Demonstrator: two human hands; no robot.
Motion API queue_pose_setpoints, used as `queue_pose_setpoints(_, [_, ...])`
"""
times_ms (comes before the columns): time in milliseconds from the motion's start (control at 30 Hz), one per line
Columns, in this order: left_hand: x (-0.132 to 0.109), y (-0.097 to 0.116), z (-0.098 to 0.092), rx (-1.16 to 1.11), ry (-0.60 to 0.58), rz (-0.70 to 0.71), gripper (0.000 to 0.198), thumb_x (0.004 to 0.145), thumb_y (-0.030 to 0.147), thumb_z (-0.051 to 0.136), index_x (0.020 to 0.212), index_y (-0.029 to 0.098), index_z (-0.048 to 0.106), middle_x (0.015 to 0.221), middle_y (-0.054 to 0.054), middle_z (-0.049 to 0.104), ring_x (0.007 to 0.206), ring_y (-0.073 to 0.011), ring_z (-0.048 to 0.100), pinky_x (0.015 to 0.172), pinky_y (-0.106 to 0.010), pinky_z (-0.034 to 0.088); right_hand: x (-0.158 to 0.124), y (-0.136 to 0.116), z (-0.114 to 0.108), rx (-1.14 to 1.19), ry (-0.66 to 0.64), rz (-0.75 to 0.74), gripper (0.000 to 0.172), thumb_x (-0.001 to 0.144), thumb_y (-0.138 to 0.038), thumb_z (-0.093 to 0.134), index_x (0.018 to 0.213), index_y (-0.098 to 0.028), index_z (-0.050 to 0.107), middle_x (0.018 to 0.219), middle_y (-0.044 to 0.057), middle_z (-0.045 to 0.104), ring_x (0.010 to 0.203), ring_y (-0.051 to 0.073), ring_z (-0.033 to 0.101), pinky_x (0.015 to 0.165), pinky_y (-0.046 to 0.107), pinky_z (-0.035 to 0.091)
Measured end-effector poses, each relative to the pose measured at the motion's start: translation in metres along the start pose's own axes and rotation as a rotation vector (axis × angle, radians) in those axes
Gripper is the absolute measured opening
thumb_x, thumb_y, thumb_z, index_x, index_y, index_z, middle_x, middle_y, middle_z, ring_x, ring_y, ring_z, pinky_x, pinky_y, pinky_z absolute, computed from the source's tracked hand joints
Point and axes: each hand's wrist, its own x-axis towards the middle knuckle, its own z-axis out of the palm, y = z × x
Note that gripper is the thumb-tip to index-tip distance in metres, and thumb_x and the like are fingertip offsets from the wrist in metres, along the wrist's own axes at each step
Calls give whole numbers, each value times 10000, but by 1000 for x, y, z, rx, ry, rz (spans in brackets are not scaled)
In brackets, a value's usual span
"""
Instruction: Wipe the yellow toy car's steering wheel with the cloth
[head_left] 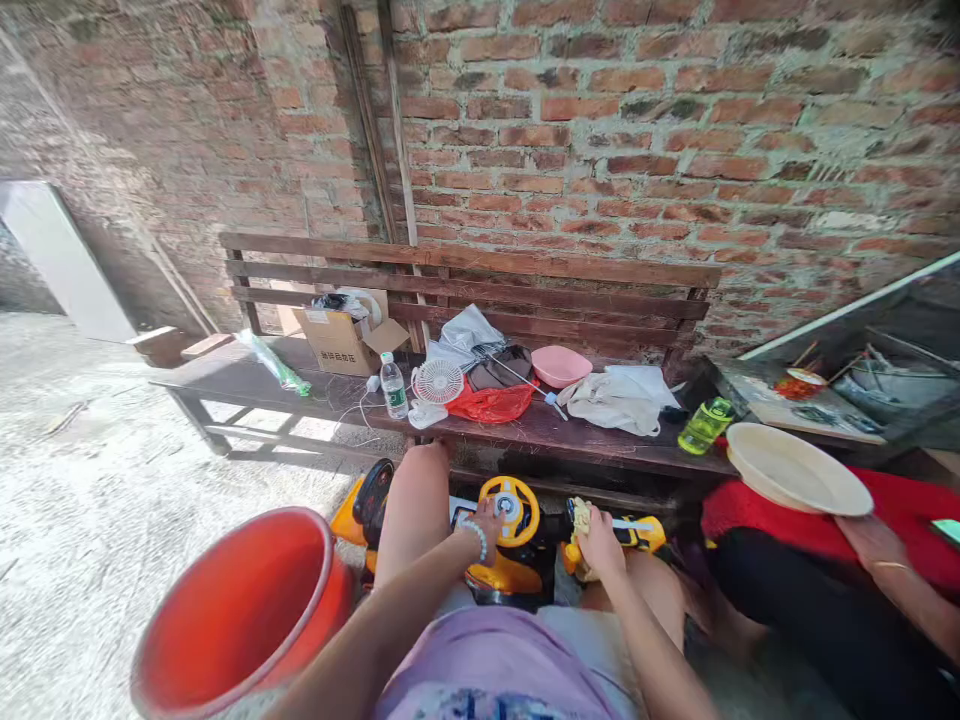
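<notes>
Hands [484, 527] [601, 547] grip toy steering wheel [511, 510] and yellow piece [579, 518]; cardboard box [330, 345] holds plastic bag [339, 303].

You're facing a round yellow toy steering wheel [511, 507] of glossy moulded plastic. The slatted brown wooden bench [465, 262] looks matt and worn, and the red brick wall [600, 130] behind it is rough.

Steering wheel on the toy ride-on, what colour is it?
The steering wheel is yellow; head view shows it best.
</notes>
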Motion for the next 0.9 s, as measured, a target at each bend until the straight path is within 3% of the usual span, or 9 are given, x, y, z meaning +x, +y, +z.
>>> queue_pose_setpoints(200, [1,-3,7,-154,96,27,1183,578,185,741,1668,112,286,1770,-218,79,1633,-429,79,1275,-598,284,-4,1,-1,13,18,17,451,963,-184,510,1412,-214,481,1381,125,512,1087,209,671,837,286,482])
queue_pose_setpoints(433, [-1,8,3,-211,59,-32,1178,598,172,751,1669,65,272,1758,-261,74,1627,-464,68,1244,-651,307,-8,-10,-30,-88,-56,6,475,954,-181,542,1425,-241,522,1406,88,560,1029,173,679,798,263,460])
queue_pose_setpoints(533, [-3,10,10,-157,82,-52,1113,690,175,715,1686,95,224,1765,-244,55,1634,-435,61,1214,-623,377,-3,6,-46,-179,-52,20,488,937,-127,524,1412,-238,555,1427,88,567,1044,169,687,811,262,463])
queue_pose_setpoints(733, [-3,9,19,-127,109,-23,993,788,168,668,1685,116,244,1763,-235,67,1633,-426,69,1214,-604,386,12,46,-72,-301,-50,295,345,997,-249,503,1319,-205,621,1324,124,625,982,189,717,783,282,504])
queue_pose_setpoints(900, [5,18,33,-103,166,-80,914,872,268,644,1681,98,255,1756,-240,75,1627,-453,60,1177,-625,424,19,21,-61,-227,-57,167,318,986,-336,567,1258,-199,657,1342,101,631,1062,195,700,812,266,488])
